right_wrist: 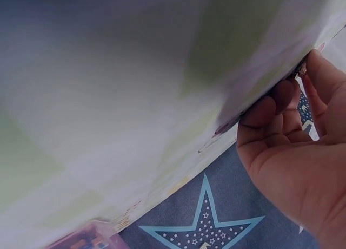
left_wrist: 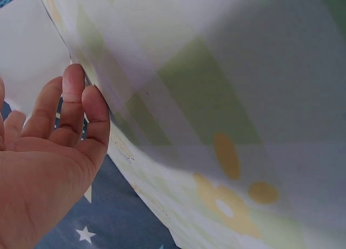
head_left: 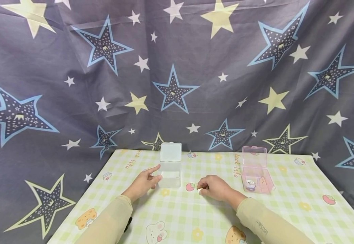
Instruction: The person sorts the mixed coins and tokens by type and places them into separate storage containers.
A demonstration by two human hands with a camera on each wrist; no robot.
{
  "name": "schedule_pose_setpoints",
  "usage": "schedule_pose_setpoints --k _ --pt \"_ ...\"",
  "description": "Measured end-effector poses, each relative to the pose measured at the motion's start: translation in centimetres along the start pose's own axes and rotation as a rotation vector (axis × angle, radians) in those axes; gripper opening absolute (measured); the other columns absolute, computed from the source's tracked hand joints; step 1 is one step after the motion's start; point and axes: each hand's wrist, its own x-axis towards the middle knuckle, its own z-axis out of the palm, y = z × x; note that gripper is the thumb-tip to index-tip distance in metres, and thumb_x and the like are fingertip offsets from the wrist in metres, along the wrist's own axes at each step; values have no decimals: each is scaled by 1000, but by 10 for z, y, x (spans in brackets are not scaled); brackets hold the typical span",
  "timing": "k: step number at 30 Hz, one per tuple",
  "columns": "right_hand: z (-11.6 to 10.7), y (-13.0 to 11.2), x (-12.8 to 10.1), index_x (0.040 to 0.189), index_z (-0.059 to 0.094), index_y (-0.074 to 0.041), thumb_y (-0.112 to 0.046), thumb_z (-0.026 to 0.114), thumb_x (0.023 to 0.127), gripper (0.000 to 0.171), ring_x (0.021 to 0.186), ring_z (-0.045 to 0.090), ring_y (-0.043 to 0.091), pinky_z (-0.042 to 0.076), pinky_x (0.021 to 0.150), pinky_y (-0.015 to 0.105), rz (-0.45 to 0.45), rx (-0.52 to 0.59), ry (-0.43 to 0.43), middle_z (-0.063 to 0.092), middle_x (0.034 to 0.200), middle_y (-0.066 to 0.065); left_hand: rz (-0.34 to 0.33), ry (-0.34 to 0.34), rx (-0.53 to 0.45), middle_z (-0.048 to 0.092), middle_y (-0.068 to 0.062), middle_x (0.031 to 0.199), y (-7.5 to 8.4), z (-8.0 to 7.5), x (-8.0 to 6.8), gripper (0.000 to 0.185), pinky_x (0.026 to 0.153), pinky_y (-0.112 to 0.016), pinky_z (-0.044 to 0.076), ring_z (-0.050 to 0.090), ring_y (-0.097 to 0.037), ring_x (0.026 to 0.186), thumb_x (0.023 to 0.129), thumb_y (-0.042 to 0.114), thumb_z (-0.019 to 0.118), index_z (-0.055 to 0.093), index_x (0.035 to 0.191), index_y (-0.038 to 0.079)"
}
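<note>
A white lidded box [head_left: 170,180] stands on the table with its lid [head_left: 171,151] raised at the back. My left hand [head_left: 145,181] is at its left side, thumb and forefinger extended along the wall; the other fingers [left_wrist: 73,89] are loosely bent near the tabletop. To the right of that box, my right hand [head_left: 215,186] pinches a small, flat, whitish piece [head_left: 199,190] low over the cloth. Its kind is mostly hidden by the fingers. In the right wrist view the fingertips [right_wrist: 262,111] are right at the table surface.
A clear pink box [head_left: 257,181] with its lid up stands at the right, holding a small white and purple piece [head_left: 250,185]. Green checked cloth [head_left: 164,213] with printed cartoons covers the table. A star-patterned curtain [head_left: 177,51] hangs behind.
</note>
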Motion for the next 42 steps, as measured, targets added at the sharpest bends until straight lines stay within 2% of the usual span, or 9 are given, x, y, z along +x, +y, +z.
schedule_pose_setpoints --k 7,12,20,25,30,38,42 --pt "3 2 -2 86 70 -19 -12 85 90 18 70 51 0 46 70 24 4 -11 39 65 76 -11 -2 0 0 80 -7 119 -3 1 1 62 89 -43 54 74 -20 90 107 37 67 47 164 25" --pt "2 -1 -4 84 69 -21 -12 86 90 19 68 51 -1 47 70 24 17 -23 53 66 74 -14 -2 -4 -2 80 -6 116 -4 1 1 62 86 -40 53 72 -19 89 107 38 67 46 164 25" --pt "-5 -2 -10 91 75 -19 -8 82 91 13 72 57 -1 52 73 25 12 -23 56 75 82 -10 -10 -9 -9 80 -7 116 -3 1 1 61 82 -37 51 71 -20 89 107 37 67 47 164 26" --pt "-9 -3 -13 92 77 -17 -2 78 91 15 69 56 -3 51 70 24 -9 3 53 76 80 -9 -8 -9 -15 80 -8 118 -2 0 1 62 81 -38 51 72 -20 90 107 38 67 47 164 26" --pt "-12 -5 -15 89 78 -16 -4 78 93 13 72 55 -4 52 72 23 -22 22 43 76 82 -10 -7 -12 -13 80 -8 115 -3 0 0 61 81 -36 51 71 -20 89 108 35 67 46 164 27" --pt "-12 -4 -17 93 81 -15 -5 77 95 11 78 63 -2 56 75 24 -19 16 23 79 87 -8 -8 -7 -22 80 -7 110 -3 1 1 61 75 -34 49 70 -20 88 107 36 67 47 164 27" --pt "-14 -4 -16 94 82 -15 -6 77 94 11 78 62 -3 56 75 23 -18 16 20 79 87 -8 -4 -7 -31 80 -7 109 -3 1 1 61 72 -33 48 70 -20 87 107 36 68 47 163 27"
